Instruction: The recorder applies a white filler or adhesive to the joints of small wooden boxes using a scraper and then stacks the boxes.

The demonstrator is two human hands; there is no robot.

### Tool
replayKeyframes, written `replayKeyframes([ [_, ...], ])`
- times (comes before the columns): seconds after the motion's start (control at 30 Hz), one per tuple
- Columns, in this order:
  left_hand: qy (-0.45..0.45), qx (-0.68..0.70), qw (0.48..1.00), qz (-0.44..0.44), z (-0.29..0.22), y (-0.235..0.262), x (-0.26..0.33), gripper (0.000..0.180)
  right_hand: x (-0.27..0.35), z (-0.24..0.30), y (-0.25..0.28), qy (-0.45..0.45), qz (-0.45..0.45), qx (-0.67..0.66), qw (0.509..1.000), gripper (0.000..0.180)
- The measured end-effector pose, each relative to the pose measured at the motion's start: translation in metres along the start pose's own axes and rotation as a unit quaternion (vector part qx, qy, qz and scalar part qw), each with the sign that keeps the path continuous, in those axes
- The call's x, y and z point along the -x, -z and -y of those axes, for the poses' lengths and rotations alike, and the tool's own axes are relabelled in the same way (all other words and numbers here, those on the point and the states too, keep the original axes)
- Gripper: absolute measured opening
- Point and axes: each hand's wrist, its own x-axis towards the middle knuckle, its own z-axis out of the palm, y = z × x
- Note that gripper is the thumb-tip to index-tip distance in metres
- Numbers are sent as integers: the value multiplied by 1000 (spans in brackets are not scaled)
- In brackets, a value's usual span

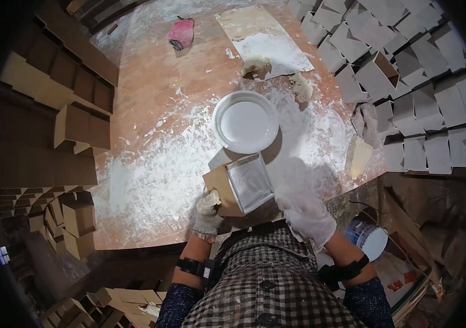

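Observation:
A small open brown cardboard box point(221, 185) is tilted at the near side of the table, with one face point(249, 183) coated wet white. My left hand point(208, 211), in a pale knitted glove, grips the box at its brown side, thumb on the cardboard. Just to the right of the box is my right hand point(308, 217) in a white, coated glove. Its fingers are smeared by motion, so whether they hold anything cannot be made out. A round white basin point(271, 135) of white liquid point(246, 122) stands just beyond the box.
White smears cover the table point(151, 126). Brown boxes point(83, 127) are stacked at left, white-coated boxes point(378, 76) at right. A pink cloth point(183, 34), a white-smeared board point(271, 46) and sponge-like lumps point(301, 88) lie farther back. A paint bucket point(372, 240) stands below the right edge.

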Motion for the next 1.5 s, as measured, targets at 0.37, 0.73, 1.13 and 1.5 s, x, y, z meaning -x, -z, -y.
replayKeyframes([
  [0.37,86,203,975,14,16,5,-5,48,-120,60,-13,-4,-40,153,987,20],
  [0.73,182,309,929,-88,24,0,-2,31,-71,72,16,213,96,-37,972,42],
  [1.13,53,237,968,-57,50,12,-6,39,-84,95,1,160,29,144,976,38],
  [1.5,145,360,921,-19,-10,-4,-4,43,-25,51,12,217,-29,131,967,43],
])
